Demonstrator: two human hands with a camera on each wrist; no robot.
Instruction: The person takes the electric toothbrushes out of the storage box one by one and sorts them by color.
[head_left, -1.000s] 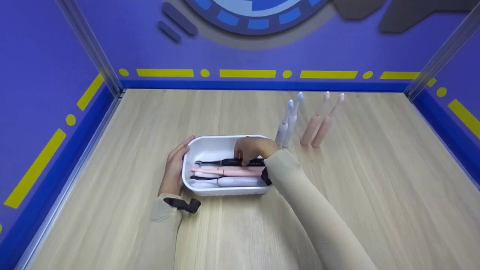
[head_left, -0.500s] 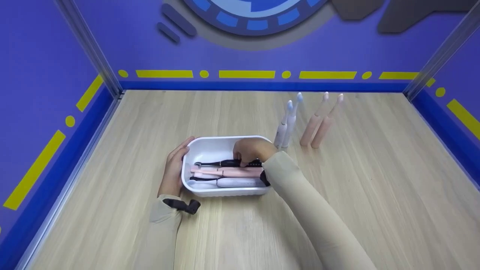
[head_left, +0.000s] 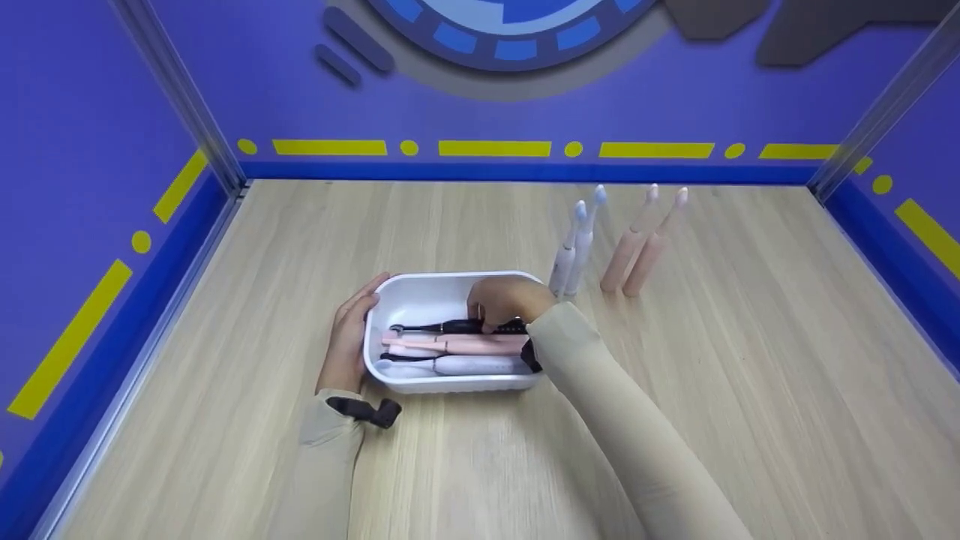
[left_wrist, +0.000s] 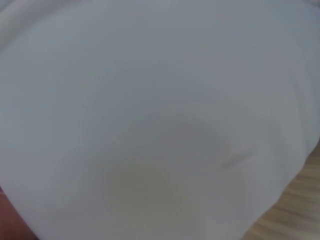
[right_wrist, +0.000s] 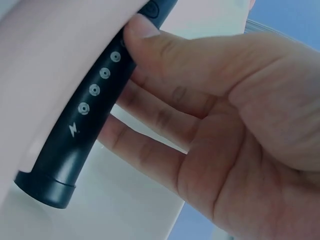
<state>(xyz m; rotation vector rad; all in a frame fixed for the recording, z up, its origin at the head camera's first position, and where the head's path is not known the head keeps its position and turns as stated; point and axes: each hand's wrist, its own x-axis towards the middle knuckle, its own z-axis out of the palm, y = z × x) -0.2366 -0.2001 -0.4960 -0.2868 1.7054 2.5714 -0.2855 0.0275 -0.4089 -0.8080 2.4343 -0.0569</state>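
A white plastic bin (head_left: 454,385) stands on the table, holding several electric toothbrushes laid lengthwise. My left hand (head_left: 346,337) rests against the outside of its left wall, which fills the left wrist view. Inside the bin, my right hand (head_left: 506,298) pinches the handle of a black electric toothbrush (right_wrist: 85,120) between thumb and fingers. That black brush (head_left: 459,326) lies at the back of the row. In front of it are a pink electric toothbrush (head_left: 480,344) and a white electric toothbrush (head_left: 476,365). My right wrist and sleeve hide the handle ends in the head view.
Two white electric toothbrushes (head_left: 581,255) stand upright behind the bin's right corner. Two pink electric toothbrushes (head_left: 643,262) stand upright to their right. Blue panels (head_left: 480,112) close off the back and sides of the wood-grain table (head_left: 750,360).
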